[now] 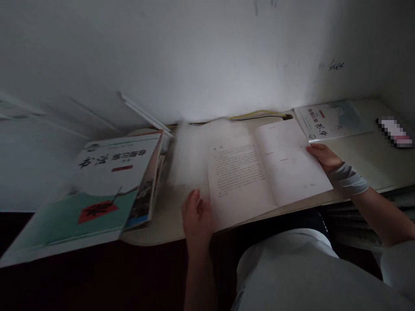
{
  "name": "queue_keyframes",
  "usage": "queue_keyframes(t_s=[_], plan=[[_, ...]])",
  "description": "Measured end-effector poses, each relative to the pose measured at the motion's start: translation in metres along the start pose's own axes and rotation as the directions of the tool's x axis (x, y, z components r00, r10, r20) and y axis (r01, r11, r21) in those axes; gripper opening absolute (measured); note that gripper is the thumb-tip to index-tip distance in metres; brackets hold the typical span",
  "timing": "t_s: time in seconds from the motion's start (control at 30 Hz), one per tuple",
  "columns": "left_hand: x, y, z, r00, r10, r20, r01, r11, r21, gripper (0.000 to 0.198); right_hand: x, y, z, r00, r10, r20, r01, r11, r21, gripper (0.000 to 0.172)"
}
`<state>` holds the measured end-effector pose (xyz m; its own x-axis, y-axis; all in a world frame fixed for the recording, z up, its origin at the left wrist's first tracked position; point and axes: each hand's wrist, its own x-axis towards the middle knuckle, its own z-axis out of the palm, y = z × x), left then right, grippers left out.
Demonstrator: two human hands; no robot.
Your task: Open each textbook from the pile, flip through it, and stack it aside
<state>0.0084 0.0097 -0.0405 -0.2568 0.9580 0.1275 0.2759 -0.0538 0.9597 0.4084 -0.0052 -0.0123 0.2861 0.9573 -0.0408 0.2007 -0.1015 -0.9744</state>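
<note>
A book point(236, 172) lies spread at the table's front edge. Its left page carries printed text, and its right page is mostly blank with a few small marks. My right hand point(326, 157), a grey-white band round the wrist, pinches the book's right edge. At the lower left edge of the pages is my left hand point(197, 211), fingers loosely bent and apart, nothing visible in them. It comes up against the page edge, but I cannot tell whether it touches. Beyond that hand, a pale blurred sheet-like area point(191, 151) extends left of the text page.
A stack topped by a green and white booklet point(106, 190) overhangs the table's left end. A similar booklet point(337, 119) lies at the back right, near a pixelated phone-like object point(394, 131). A yellow cable point(256, 114) runs along the wall point(207, 56).
</note>
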Motion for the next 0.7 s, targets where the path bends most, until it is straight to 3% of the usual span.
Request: queue_keyframes(t_s=[0.07,0.1,0.13,0.17,0.23,0.27,0.3,0.33,0.37,0.43,0.5,0.63,0.7], plan=[[-0.006,0.017,0.010,0.963,0.243,0.117,-0.260,0.952,0.162,0.046,0.000,-0.001,0.007,0.993,0.095,0.066,-0.103,0.986,0.129,0.024],[-0.011,0.028,0.020,0.910,0.344,0.232,-0.389,0.901,0.192,0.050,0.001,-0.002,0.012,0.987,0.128,0.096,-0.144,0.972,0.184,0.025],[-0.018,0.041,0.033,0.825,0.421,0.376,-0.512,0.840,0.183,0.055,0.002,-0.004,0.018,0.984,0.135,0.117,-0.156,0.969,0.192,0.028],[-0.025,0.054,0.048,0.695,0.474,0.541,-0.637,0.755,0.156,0.061,0.004,-0.006,0.023,0.983,0.119,0.138,-0.139,0.980,0.145,0.029],[-0.040,0.078,0.079,0.375,0.487,0.789,-0.844,0.531,0.073,0.063,0.006,-0.009,0.030,0.982,0.045,0.185,-0.032,0.997,-0.073,0.031],[-0.046,0.087,0.093,0.270,0.463,0.844,-0.896,0.442,0.044,0.057,0.005,-0.009,0.032,0.981,-0.011,0.193,0.054,0.974,-0.221,0.033],[-0.050,0.093,0.105,0.209,0.438,0.874,-0.927,0.374,0.034,0.050,0.003,-0.008,0.031,0.978,-0.077,0.196,0.148,0.915,-0.377,0.035],[-0.052,0.097,0.113,0.186,0.417,0.890,-0.945,0.325,0.045,0.042,-0.002,-0.005,0.029,0.970,-0.145,0.198,0.229,0.820,-0.525,0.038],[-0.053,0.098,0.119,0.191,0.403,0.895,-0.954,0.293,0.072,0.037,-0.009,-0.001,0.026,0.960,-0.200,0.196,0.280,0.702,-0.655,0.043],[-0.050,0.096,0.124,0.225,0.379,0.898,-0.956,0.263,0.129,0.030,-0.028,0.011,0.020,0.954,-0.228,0.195,0.283,0.467,-0.838,0.054],[-0.045,0.089,0.123,0.234,0.356,0.905,-0.955,0.256,0.147,0.029,-0.051,0.025,0.016,0.965,-0.187,0.185,0.237,0.310,-0.921,0.066],[-0.045,0.075,0.123,0.175,0.339,0.925,-0.961,0.262,0.086,0.034,-0.081,0.043,0.018,0.969,-0.190,0.158,0.199,0.221,-0.955,0.078],[-0.048,0.071,0.125,0.117,0.336,0.935,-0.966,0.257,0.028,0.037,-0.085,0.045,0.019,0.966,-0.210,0.154,0.200,0.220,-0.955,0.075]])
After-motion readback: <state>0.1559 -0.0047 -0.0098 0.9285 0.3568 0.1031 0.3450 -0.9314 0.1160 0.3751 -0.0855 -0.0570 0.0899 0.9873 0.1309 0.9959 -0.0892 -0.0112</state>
